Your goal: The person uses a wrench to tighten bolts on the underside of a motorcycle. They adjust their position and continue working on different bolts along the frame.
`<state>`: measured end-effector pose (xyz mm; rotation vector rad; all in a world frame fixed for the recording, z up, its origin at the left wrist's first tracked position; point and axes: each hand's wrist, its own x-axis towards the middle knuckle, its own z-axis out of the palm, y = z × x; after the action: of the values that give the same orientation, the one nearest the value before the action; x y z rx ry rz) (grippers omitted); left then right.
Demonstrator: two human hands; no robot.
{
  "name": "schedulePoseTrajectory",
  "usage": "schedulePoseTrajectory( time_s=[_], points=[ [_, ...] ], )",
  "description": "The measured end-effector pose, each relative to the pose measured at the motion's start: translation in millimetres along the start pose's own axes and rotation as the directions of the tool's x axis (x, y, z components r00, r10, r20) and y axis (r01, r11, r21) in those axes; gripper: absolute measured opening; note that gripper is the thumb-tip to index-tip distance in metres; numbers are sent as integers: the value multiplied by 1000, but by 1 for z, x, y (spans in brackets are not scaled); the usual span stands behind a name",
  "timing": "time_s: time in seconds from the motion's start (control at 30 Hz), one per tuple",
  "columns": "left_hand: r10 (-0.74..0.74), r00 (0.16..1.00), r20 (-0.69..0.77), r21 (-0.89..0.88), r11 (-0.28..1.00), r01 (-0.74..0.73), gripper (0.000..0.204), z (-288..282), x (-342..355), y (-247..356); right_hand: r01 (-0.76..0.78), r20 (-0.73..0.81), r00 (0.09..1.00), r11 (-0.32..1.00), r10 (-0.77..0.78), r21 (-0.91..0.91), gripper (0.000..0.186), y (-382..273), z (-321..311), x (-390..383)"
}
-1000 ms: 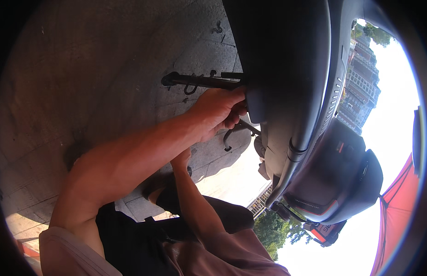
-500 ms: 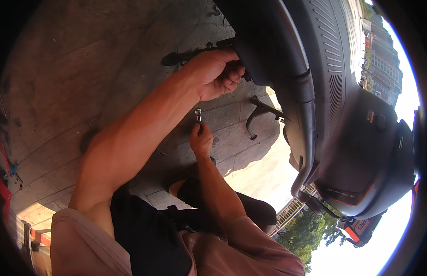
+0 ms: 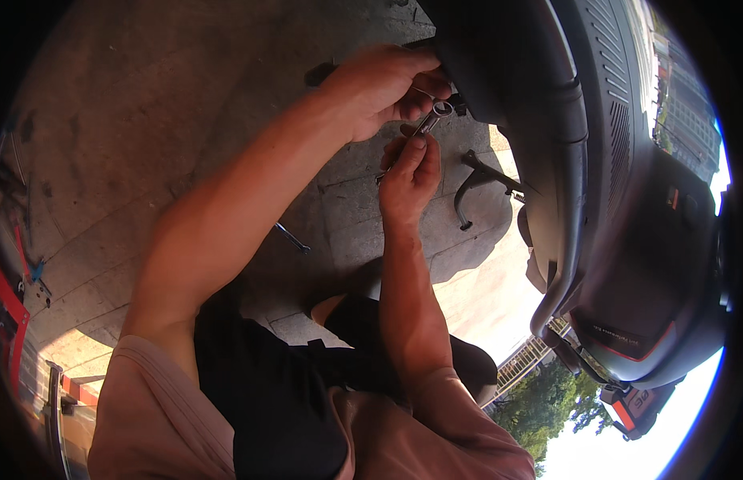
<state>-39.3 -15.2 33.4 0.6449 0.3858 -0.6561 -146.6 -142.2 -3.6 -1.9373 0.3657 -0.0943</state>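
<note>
A metal wrench (image 3: 429, 122) with a ring end is gripped in my right hand (image 3: 411, 178), thumb along its shank. Its ring end is raised close to a small dark part (image 3: 459, 104) on the underside of a dark scooter (image 3: 499, 72); I cannot tell whether they touch. Just to the left, my left hand (image 3: 387, 90) reaches up against the scooter's lower edge with curled fingers. The fingertips are partly hidden by the body panel, so what they hold does not show.
A stand leg (image 3: 470, 192) juts from the scooter at the right of my right hand. Another wrench (image 3: 292, 238) lies on the paved floor (image 3: 147, 160) below my left forearm. Tools and a red metal frame (image 3: 10, 320) are at the far left.
My right hand has risen with the wrench from low over the floor to beside my left hand. My left hand stays at the scooter's edge. The whole view has shifted slightly.
</note>
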Motion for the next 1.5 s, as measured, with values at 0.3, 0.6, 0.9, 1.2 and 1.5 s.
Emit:
schedulePoseTrajectory(
  time_s=[0.3, 0.6, 0.9, 1.2, 1.5],
  points=[
    [415, 910, 2, 526, 773, -354, 27, -17, 8, 15, 43, -46, 998, 997, -40, 67, 31, -23, 31, 20],
    [613, 763, 205, 832, 301, -466, 56, -34, 21, 5, 14, -208, 974, 893, 89, 449, 34, -12, 74, 35],
    [278, 894, 352, 791, 423, -443, 73, -41, 40, 14, 205, 77, 977, 769, -200, -605, 30, -63, -28, 46],
    [289, 886, 362, 712, 528, -463, 73, -43, 38, 13, 39, -84, 994, 962, -64, -269, 31, -37, 5, 30],
    [315, 867, 386, 694, 520, -498, 65, -48, 42, 12, 11, -241, 969, 966, 53, 257, 33, -18, 79, 31]
  ],
)
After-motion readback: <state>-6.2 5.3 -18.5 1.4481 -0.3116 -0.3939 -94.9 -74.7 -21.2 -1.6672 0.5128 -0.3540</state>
